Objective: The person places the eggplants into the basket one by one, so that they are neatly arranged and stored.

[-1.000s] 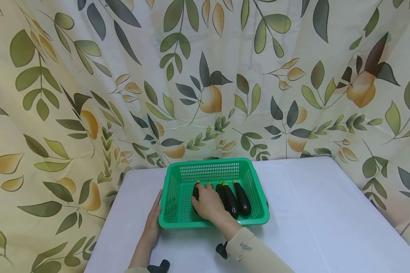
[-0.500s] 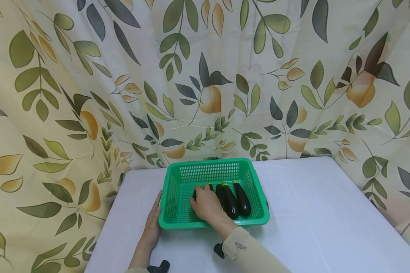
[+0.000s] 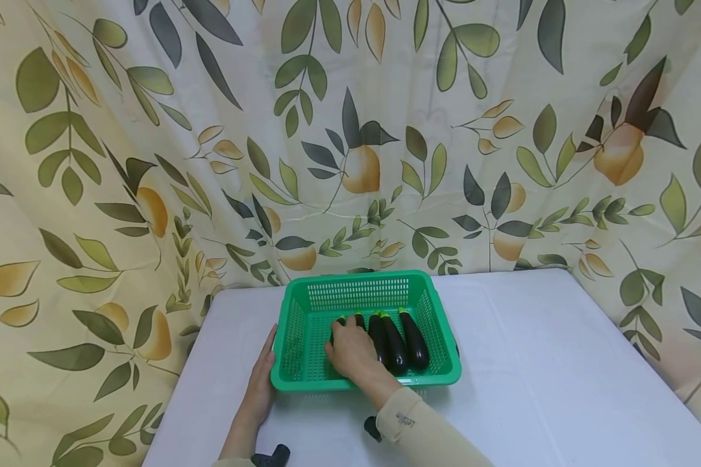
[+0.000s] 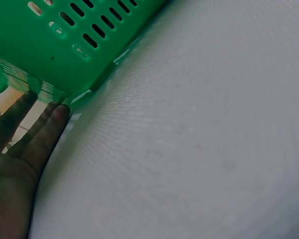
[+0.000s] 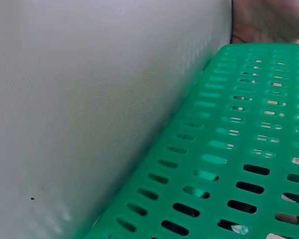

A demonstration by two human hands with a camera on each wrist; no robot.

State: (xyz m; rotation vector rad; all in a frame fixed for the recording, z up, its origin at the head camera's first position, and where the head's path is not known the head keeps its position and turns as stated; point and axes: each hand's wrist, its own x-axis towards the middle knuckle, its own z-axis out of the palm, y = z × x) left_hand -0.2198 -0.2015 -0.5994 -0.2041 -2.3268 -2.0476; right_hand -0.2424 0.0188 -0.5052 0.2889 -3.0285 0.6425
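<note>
A green slotted plastic basket (image 3: 362,277) stands on the white table (image 3: 531,363). Several dark purple eggplants lie side by side in it, stems pointing away, the rightmost eggplant (image 3: 415,340) against the right wall. My right hand (image 3: 353,350) reaches over the near rim and its fingers curl over the leftmost eggplant (image 3: 359,320), which is mostly hidden beneath it. My left hand (image 3: 263,383) lies flat on the table with straight fingers against the basket's left outer wall. In the left wrist view the fingers (image 4: 45,129) touch the basket's lower edge (image 4: 79,40).
A leaf-and-fruit patterned curtain (image 3: 350,130) hangs close behind and around the table. The right wrist view shows only the basket's slotted wall (image 5: 239,149) and the table surface (image 5: 89,99). Bare table lies right of the basket.
My right hand has drawn slightly back and the eggplant under it has shifted right, closer to the others. The left hand and the basket have stayed still.
</note>
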